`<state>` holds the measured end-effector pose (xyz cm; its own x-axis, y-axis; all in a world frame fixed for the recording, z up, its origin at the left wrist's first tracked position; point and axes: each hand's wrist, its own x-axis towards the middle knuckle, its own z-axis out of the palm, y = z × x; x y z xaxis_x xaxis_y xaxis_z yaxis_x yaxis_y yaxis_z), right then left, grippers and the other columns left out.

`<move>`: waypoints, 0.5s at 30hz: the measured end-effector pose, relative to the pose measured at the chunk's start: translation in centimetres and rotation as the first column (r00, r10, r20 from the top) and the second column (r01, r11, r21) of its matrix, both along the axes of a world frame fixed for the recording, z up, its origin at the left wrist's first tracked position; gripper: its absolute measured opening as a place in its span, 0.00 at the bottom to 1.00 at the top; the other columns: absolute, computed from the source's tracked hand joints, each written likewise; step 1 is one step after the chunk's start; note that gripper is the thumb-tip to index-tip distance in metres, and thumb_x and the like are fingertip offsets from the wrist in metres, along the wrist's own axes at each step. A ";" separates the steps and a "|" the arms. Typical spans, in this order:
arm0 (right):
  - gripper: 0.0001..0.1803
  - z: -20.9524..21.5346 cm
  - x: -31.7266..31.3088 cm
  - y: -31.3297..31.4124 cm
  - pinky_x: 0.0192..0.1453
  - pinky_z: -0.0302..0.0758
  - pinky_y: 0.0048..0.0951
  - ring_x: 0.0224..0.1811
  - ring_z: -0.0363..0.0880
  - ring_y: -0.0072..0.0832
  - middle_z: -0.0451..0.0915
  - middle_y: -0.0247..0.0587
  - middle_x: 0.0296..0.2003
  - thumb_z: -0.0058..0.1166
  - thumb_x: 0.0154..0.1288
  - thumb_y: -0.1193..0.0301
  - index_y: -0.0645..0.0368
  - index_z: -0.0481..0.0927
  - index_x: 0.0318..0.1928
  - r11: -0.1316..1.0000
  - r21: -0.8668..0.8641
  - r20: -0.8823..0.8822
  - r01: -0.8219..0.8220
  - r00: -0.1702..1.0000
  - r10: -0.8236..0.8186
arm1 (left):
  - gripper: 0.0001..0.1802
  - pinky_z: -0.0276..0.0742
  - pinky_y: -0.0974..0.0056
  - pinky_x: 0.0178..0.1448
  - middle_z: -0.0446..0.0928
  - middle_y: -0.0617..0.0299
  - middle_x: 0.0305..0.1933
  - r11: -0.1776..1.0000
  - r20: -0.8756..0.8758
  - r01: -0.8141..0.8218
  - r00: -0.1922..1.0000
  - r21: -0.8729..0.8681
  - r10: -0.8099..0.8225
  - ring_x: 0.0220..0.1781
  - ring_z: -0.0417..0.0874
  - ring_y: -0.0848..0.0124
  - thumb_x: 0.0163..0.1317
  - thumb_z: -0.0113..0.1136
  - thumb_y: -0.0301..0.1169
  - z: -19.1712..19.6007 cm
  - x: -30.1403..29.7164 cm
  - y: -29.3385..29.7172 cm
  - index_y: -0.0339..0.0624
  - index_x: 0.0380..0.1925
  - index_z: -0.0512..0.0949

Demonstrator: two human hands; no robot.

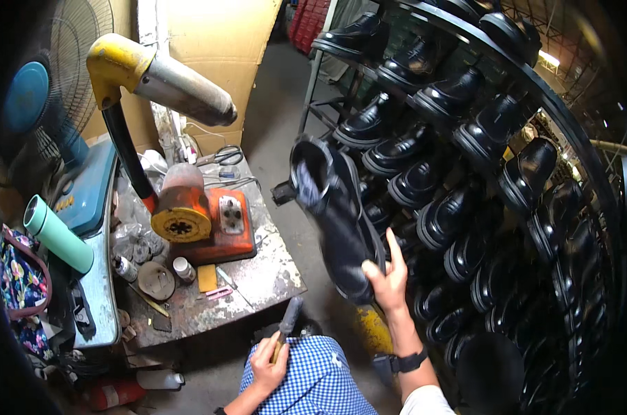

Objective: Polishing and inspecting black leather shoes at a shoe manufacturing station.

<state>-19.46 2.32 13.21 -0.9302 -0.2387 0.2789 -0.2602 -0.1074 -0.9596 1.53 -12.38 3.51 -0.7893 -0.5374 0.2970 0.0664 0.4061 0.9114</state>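
My right hand point(389, 280) is closed on the toe end of a black leather shoe point(338, 235), thumb on one side and fingers along the sole edge. The shoe is held up in front of the rack, its opening pointing away from me with something pale and crumpled inside; a strap sticks out on its left. Low over my lap, my left hand point(268, 366) is wrapped round the wooden handle of a brush-like tool point(291, 317). Its head is grey and blurred, so I cannot make out the exact kind. The tool and the shoe are apart.
A tall rack point(535, 76) with rows of black shoes point(438, 214) fills the right side. At left, a worn workbench point(275, 266) bears an orange hot-air blower point(220, 221), scissors point(227, 155) and small bottles point(184, 270). A green flask point(61, 235) and a fan point(26, 97) stand further left.
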 end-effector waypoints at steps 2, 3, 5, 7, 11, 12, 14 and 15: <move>0.34 1.1 -4.0 -2.6 0.45 0.73 0.22 0.39 0.75 0.22 0.77 0.42 0.42 0.56 0.56 0.75 0.71 0.57 0.61 0.991 -0.119 0.042 -0.057 0.997 0.062 | 0.16 0.68 0.69 0.28 0.71 0.56 0.25 0.999 -0.050 0.004 0.999 -0.040 -0.006 0.23 0.72 0.68 0.49 0.59 0.20 0.3 -0.1 0.1 0.28 0.41 0.75; 0.31 1.2 -6.6 -3.2 0.44 0.73 0.22 0.38 0.75 0.20 0.76 0.42 0.42 0.54 0.58 0.76 0.72 0.58 0.60 0.994 -0.090 0.074 -0.065 0.995 0.072 | 0.17 0.69 0.67 0.29 0.73 0.53 0.26 0.996 -0.060 0.015 0.998 -0.090 -0.020 0.24 0.74 0.65 0.48 0.60 0.19 0.2 -0.2 0.0 0.28 0.41 0.75; 0.30 2.8 -10.6 -7.1 0.47 0.72 0.21 0.40 0.74 0.22 0.76 0.44 0.42 0.55 0.58 0.74 0.76 0.60 0.58 0.992 -0.122 0.055 0.034 0.998 -0.027 | 0.17 0.70 0.65 0.28 0.73 0.52 0.25 0.994 -0.033 0.026 0.999 -0.108 -0.030 0.23 0.74 0.63 0.47 0.60 0.19 0.2 -0.4 0.1 0.28 0.41 0.75; 0.34 2.6 -15.8 -9.8 0.54 0.68 0.26 0.49 0.73 0.31 0.74 0.54 0.48 0.60 0.53 0.67 0.78 0.63 0.55 0.984 0.057 -0.048 0.171 0.985 -0.169 | 0.16 0.72 0.66 0.29 0.74 0.53 0.23 0.981 -0.017 0.012 1.000 -0.191 -0.016 0.22 0.75 0.63 0.48 0.59 0.19 0.7 -0.9 0.3 0.28 0.39 0.75; 0.17 0.7 -26.3 -15.6 0.26 0.70 0.21 0.25 0.73 0.20 0.75 0.35 0.23 0.59 0.54 0.65 0.69 0.77 0.35 0.862 0.124 -0.196 0.491 0.864 -0.464 | 0.13 0.66 0.61 0.24 0.69 0.57 0.18 0.974 -0.181 -0.032 0.983 -0.222 -0.009 0.19 0.71 0.65 0.49 0.58 0.19 1.4 -2.2 -0.5 0.32 0.38 0.77; 0.15 1.4 -26.5 -17.8 0.14 0.64 0.26 0.17 0.69 0.20 0.70 0.29 0.15 0.58 0.53 0.63 0.64 0.75 0.28 0.885 0.111 -0.077 0.452 0.892 -0.446 | 0.13 0.65 0.61 0.24 0.69 0.57 0.18 0.967 -0.172 -0.042 0.985 -0.250 -0.002 0.18 0.70 0.65 0.50 0.58 0.19 1.5 -2.3 -1.1 0.32 0.39 0.76; 0.17 0.8 -31.0 -18.2 0.12 0.64 0.29 0.19 0.72 0.24 0.72 0.34 0.19 0.58 0.53 0.60 0.64 0.75 0.31 0.783 0.168 -0.024 0.599 0.797 -0.604 | 0.10 0.62 0.62 0.18 0.66 0.59 0.14 0.966 -0.143 -0.045 0.990 -0.254 0.008 0.13 0.66 0.67 0.52 0.60 0.23 1.0 -3.0 -0.5 0.36 0.36 0.77; 0.17 0.9 -31.8 -19.8 0.12 0.64 0.29 0.19 0.72 0.24 0.72 0.34 0.19 0.58 0.53 0.60 0.64 0.75 0.31 0.795 0.157 -0.008 0.585 0.806 -0.592 | 0.09 0.61 0.62 0.17 0.66 0.59 0.13 0.964 -0.128 -0.062 0.991 -0.258 0.029 0.12 0.65 0.67 0.52 0.60 0.24 0.8 -3.5 -0.8 0.36 0.35 0.77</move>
